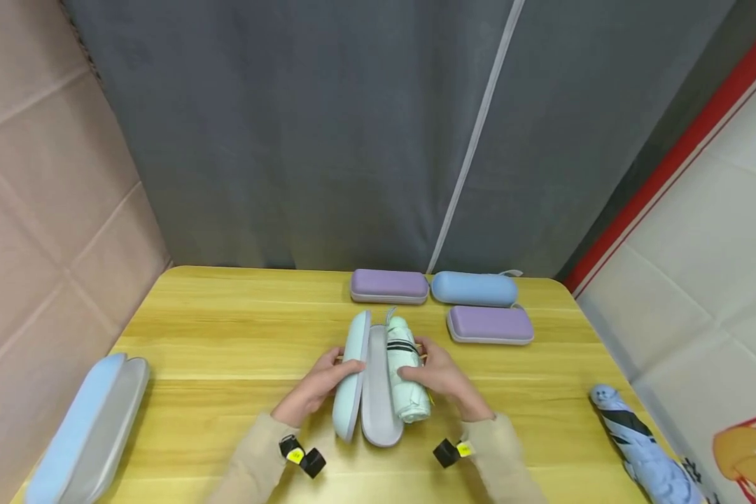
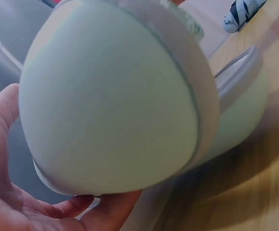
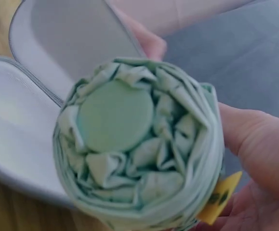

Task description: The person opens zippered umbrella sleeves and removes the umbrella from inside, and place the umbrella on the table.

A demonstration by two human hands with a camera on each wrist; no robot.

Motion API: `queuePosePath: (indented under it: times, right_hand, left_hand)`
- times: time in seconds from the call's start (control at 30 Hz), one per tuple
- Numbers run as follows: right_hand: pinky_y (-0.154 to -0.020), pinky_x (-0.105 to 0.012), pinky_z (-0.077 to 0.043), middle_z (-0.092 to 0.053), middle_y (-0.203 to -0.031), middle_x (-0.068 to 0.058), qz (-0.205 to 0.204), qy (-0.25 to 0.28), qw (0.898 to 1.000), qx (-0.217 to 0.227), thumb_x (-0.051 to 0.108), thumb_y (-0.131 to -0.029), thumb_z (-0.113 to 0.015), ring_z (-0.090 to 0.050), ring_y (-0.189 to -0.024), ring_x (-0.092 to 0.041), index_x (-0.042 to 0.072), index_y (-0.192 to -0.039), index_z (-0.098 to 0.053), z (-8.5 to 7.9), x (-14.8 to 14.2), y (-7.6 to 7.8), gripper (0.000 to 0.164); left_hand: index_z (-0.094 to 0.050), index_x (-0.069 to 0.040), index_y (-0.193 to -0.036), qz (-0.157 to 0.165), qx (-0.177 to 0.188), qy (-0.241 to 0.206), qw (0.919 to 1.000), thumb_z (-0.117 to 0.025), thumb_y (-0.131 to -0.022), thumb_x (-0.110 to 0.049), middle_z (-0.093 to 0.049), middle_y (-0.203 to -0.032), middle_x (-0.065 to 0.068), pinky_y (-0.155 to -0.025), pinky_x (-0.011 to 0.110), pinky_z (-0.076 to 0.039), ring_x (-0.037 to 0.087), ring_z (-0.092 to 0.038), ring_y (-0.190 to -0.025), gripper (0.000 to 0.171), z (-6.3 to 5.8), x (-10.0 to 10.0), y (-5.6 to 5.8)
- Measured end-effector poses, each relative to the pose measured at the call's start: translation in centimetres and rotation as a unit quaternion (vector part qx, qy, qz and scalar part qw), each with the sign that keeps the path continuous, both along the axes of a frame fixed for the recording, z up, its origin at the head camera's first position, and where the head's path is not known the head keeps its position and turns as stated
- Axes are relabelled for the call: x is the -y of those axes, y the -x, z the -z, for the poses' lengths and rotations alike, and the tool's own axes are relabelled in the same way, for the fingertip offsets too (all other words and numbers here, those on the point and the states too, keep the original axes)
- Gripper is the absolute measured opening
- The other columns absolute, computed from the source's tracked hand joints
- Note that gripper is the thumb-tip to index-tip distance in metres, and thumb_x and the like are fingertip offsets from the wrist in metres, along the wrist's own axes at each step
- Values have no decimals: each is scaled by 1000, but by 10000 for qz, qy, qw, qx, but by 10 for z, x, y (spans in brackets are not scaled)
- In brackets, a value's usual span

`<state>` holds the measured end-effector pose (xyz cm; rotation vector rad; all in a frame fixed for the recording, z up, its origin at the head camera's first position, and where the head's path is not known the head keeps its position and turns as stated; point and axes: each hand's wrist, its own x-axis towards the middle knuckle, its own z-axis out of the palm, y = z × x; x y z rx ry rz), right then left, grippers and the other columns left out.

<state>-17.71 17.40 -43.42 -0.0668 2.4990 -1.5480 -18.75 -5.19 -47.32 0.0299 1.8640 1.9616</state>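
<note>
My left hand [image 1: 321,381] grips the raised half of a pale mint umbrella case [image 1: 351,378], thumb on its rim. The case stands open, and its grey-lined lower half [image 1: 379,392] lies on the table. In my right hand [image 1: 442,372] is a folded mint umbrella [image 1: 408,381] with black stripes, held just right of the lower half. The right wrist view shows the umbrella's round end [image 3: 117,115] and a yellow tag [image 3: 221,197]. In the left wrist view the case's outer shell [image 2: 110,106] covers most of the picture, with fingers beneath it.
Two purple cases [image 1: 389,285] [image 1: 490,325] and a blue case [image 1: 474,288] lie closed at the back. An open blue case [image 1: 88,434] sits at the left edge. A folded blue umbrella [image 1: 642,448] with a black band lies at the right edge.
</note>
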Motion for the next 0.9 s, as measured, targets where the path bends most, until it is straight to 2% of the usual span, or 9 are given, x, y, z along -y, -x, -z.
queuePosePath:
  times: [0.1, 0.2, 0.27, 0.37, 0.5, 0.6, 0.7, 0.77, 0.9]
  right_hand:
    - [-65, -30, -48, -54, -99, -15, -25, 323, 9995, 40, 5, -74, -70, -53, -80, -21, -12, -133, -38, -5, -13, -4, 70]
    - [-67, -30, -48, -55, -102, -17, -61, 449, 9990, 62, 4, -76, -67, -53, -79, -20, -13, -134, -35, -5, -28, -9, 69]
    - [-67, -31, -47, -55, -103, -17, -10, 456, 9989, 106, 3, -77, -67, -52, -79, -20, -13, -136, -32, -4, -38, -13, 71]
    - [-66, -30, -46, -54, -103, -17, 170, 289, 9994, 117, 4, -77, -67, -50, -78, -19, -12, -137, -31, 0, -54, -20, 72]
    - [-65, -28, -46, -52, -101, -16, 428, 122, 9988, 184, 4, -77, -67, -50, -78, -19, -11, -136, -33, 5, -77, -32, 70]
    - [-66, -27, -47, -52, -103, -17, 599, -90, 9977, 297, 5, -79, -66, -50, -81, -19, -12, -136, -31, 9, -99, -42, 70]
    - [-67, -27, -47, -52, -109, -20, 820, -484, 9943, 489, 11, -82, -66, -51, -85, -19, -12, -137, -28, 10, -126, -52, 71]
    - [-68, -27, -46, -50, -113, -22, 949, -769, 9907, 605, 15, -83, -66, -51, -88, -19, -12, -138, -26, 11, -143, -58, 73]
    - [-69, -28, -47, -44, -120, -28, 1179, -923, 9849, 866, 17, -86, -63, -50, -91, -22, -14, -139, -18, 13, -174, -71, 76]
  left_hand:
    - [-39, 9, -129, 49, 48, -94, 9999, -63, -83, -23, -53, -108, 21, -79, 38, -51, 24, -57, -88, 61, 1, 13, 0]
    - [-31, 9, -135, 206, 170, -380, 9989, -59, -86, -23, -51, -111, 23, -80, 39, -52, 23, -59, -85, 65, 0, 30, -1]
    - [-24, 10, -138, 315, 240, -575, 9976, -56, -87, -22, -49, -114, 25, -81, 40, -52, 23, -61, -84, 69, -1, 44, -2]
    - [-17, 12, -141, 406, 208, -579, 9973, -54, -89, -23, -47, -116, 26, -83, 40, -51, 22, -60, -87, 73, -4, 67, -7]
    - [-14, 13, -141, 330, 137, -193, 9992, -51, -90, -25, -48, -117, 26, -82, 40, -48, 25, -60, -89, 74, -5, 107, -15]
    - [-12, 12, -142, 102, 210, 244, 9994, -48, -91, -24, -46, -121, 28, -82, 40, -47, 26, -59, -91, 73, -7, 142, -22]
    - [-8, 12, -143, -98, 284, 659, 9974, -46, -93, -25, -49, -118, 26, -80, 39, -47, 25, -60, -91, 73, -11, 176, -27]
    - [-5, 14, -142, -94, 324, 880, 9955, -44, -95, -27, -53, -113, 21, -79, 37, -47, 24, -60, -90, 74, -14, 197, -29]
    - [-4, 17, -140, -214, 404, 1294, 9905, -45, -96, -29, -56, -106, 15, -77, 35, -49, 23, -61, -86, 75, -17, 226, -35]
